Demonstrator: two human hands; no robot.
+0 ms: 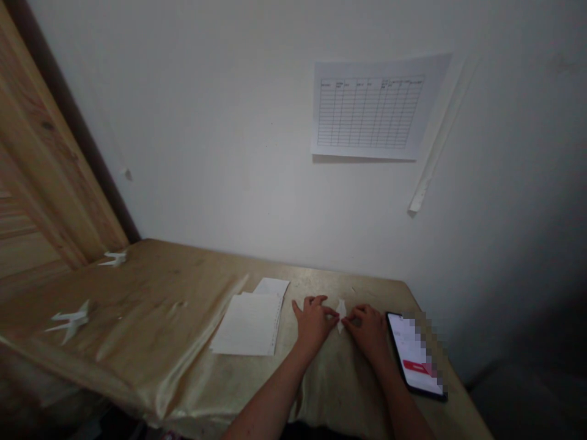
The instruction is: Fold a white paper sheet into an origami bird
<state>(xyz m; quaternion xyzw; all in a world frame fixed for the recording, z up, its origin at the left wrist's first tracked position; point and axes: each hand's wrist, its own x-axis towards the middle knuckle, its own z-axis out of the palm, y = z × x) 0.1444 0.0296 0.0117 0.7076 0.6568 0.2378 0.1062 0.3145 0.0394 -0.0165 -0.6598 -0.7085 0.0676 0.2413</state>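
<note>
A small piece of folded white paper [342, 307] is between my two hands, just above or on the table. From its left side, my left hand [314, 321] pinches it with thumb and index finger, the other fingers spread away. My right hand [368, 327] pinches the same paper from the right, its fingers curled. The fingertips nearly meet and hide the paper's middle; its pointed ends show above and below. To the left of my left hand lies a stack of white paper sheets [250, 324].
Two folded white paper figures, one nearer [71, 321] and one farther [114, 259], stand at the table's left. A lit phone [413, 351] lies right of my right hand. The gold-brown cloth [183, 360] has wrinkles. A printed table sheet [371, 113] hangs on the wall behind.
</note>
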